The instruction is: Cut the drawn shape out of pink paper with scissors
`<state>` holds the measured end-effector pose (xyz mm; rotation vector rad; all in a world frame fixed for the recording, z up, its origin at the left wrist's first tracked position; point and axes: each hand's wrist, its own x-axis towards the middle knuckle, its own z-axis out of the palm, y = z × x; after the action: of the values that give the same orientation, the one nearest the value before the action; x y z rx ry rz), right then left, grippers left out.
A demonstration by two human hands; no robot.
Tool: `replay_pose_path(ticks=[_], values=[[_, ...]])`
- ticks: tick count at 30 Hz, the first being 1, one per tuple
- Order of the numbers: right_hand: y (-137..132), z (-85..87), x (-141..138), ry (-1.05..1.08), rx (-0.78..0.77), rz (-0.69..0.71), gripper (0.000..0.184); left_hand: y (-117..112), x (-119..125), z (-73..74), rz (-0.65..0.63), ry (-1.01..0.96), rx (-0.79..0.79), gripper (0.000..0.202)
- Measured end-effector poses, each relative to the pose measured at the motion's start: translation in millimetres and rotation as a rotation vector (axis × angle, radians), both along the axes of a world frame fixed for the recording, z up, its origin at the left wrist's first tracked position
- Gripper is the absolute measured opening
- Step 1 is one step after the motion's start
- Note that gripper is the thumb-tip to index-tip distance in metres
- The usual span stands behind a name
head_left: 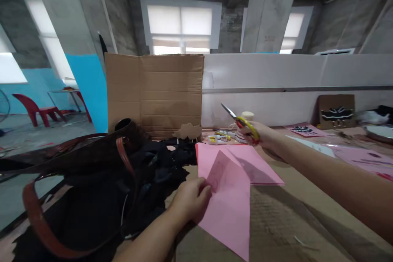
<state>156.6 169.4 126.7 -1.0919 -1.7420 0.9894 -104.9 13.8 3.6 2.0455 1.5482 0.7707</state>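
Note:
My left hand (192, 201) is closed on the left edge of a folded pink paper sheet (229, 196), which tilts up off the cardboard-covered table (276, 229). Under it lies another pink sheet (254, 163), flat on the table. My right hand (260, 137) reaches out farther back and grips a pair of scissors with yellow and red handles (242, 122); the blades are open and point up and to the left. Small glue tubes (219, 137) lie just left of that hand.
A dark bag with brown straps (92, 180) fills the left side of the table. An upright cardboard sheet (153, 94) stands behind it against a white partition (291, 77). More pink sheets (362, 157) and black cut-outs lie at the far right. Red chairs (37, 110) stand far left.

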Motion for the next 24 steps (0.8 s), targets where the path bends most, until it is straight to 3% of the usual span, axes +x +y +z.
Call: replay_pose_path(ticks=[4,7,12,15,18,22,24], values=[[-76.4,-18.3,36.3,0.154,-0.08,0.046,0.036,1.9,-2.3,0.1,0.041,-0.236,0.029,0.033],[-111.9,-36.3,48.0,0.246,-0.03,0.05,0.052,1.1,-7.8,8.3,0.11,-0.404,0.03,0.039],[-136.5,-57.5,44.4,0.399,-0.052,0.13,0.072,-19.3,-1.6,47.0,0.272,-0.736,0.114,0.054],[-144.6,-57.9,37.2,0.398,-0.05,0.156,0.061,-31.3,24.6,75.2,0.237,-0.835,0.156,0.053],[-148.6,-56.0,38.8,0.468,-0.055,0.103,0.047,-29.5,56.4,90.3,0.147,-0.873,0.194,0.049],[-145.8,-55.6,56.5,0.601,-0.118,0.21,0.03,-15.9,81.0,80.4,0.078,-0.893,0.208,0.045],[-144.2,-54.7,65.0,0.647,-0.117,0.163,0.03,-14.3,83.0,67.8,0.017,-0.838,0.149,0.042]])
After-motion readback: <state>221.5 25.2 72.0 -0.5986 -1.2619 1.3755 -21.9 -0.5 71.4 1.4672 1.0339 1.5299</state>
